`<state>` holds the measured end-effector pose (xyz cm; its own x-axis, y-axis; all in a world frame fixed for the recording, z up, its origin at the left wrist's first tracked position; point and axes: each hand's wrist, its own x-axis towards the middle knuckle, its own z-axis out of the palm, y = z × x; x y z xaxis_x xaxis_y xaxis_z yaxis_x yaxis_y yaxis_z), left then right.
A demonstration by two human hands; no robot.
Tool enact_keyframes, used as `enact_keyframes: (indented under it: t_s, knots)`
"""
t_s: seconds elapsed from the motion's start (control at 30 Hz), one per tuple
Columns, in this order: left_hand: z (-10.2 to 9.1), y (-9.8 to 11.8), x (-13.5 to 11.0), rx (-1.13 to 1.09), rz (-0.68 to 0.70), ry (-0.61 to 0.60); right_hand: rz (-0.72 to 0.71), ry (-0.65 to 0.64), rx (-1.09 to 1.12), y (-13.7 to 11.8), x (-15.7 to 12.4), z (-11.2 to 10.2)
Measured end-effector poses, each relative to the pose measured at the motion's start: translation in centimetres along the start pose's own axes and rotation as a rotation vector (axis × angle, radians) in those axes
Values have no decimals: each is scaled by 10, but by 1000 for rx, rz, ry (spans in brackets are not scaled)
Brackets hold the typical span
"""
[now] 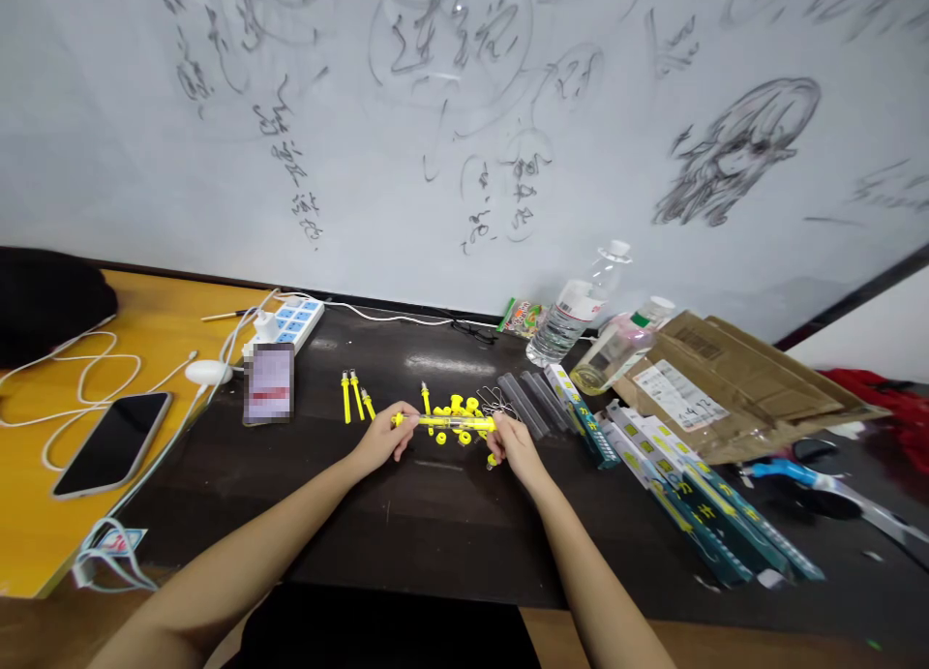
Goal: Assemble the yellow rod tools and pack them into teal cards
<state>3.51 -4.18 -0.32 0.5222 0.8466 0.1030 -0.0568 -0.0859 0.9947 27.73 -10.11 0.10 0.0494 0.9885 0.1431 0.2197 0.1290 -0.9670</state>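
Note:
A clear tubular spring scale (451, 422) with yellow ends is held level above the dark table. My left hand (381, 439) is closed on its left end. The right end is pinched by my right hand (517, 446); a small yellow piece (492, 460) shows just under those fingers, and whether they hold it I cannot tell. Behind the scale lie loose yellow caps (471, 405) and thin metal hooks (499, 398). Several yellow rods (346, 398) with metal-looking tips lie beyond my left hand, and another yellow rod (425, 395) is near the caps.
Dark clear tubes (524, 406) and long boxes (697, 495) lie on the right. Behind them stand a water bottle (573, 316), a second bottle (616, 349) and a cardboard parcel (726, 379). Leftward are a power strip (294, 322), two phones (112, 446) (268, 383) and white cables.

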Motion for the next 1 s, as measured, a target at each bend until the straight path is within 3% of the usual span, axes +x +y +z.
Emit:
enact_keyframes:
  t_s: [0.23, 0.53, 1.0]
  knots:
    - [0, -3, 2, -28, -2, 7, 21, 33, 77, -2, 0, 3]
    - [-1, -5, 3, -40, -9, 12, -67, 21, 64, -10, -4, -2]
    - [0, 0, 0, 22, 16, -10, 33, 126, 32, 5, 3, 7]
